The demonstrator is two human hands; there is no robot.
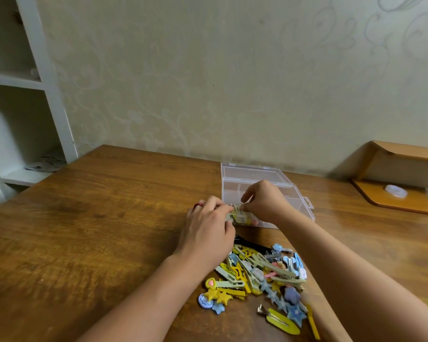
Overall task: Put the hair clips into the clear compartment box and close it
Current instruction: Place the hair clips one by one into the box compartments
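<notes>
Hair clips [260,280] lie in a loose pile on the wooden tabletop [97,218], close to me, between my two forearms. They are yellow, pale green, blue and pink, and some have star shapes; I can read no writing or brand on any of them. One long yellow clip [283,323] lies apart at the near edge of the pile.

Beyond the pile stands the clear compartment box [299,203], with its lid [251,170] open and lying flat behind it toward the wall. I see no label on the plastic. A few small clips are already in the front left compartment.

Both my hands meet at that front left corner of the box. My left hand [208,225] is curled, with the fingers closed on a pale green clip [235,212] at the box edge; it wears a red ring [198,204]. My right hand [265,202] is over the box with the fingertips pinched at the same clip, but how firmly it holds it I cannot tell.

On the right, a wooden shelf [395,203] carries a clear tape roll [396,191].
</notes>
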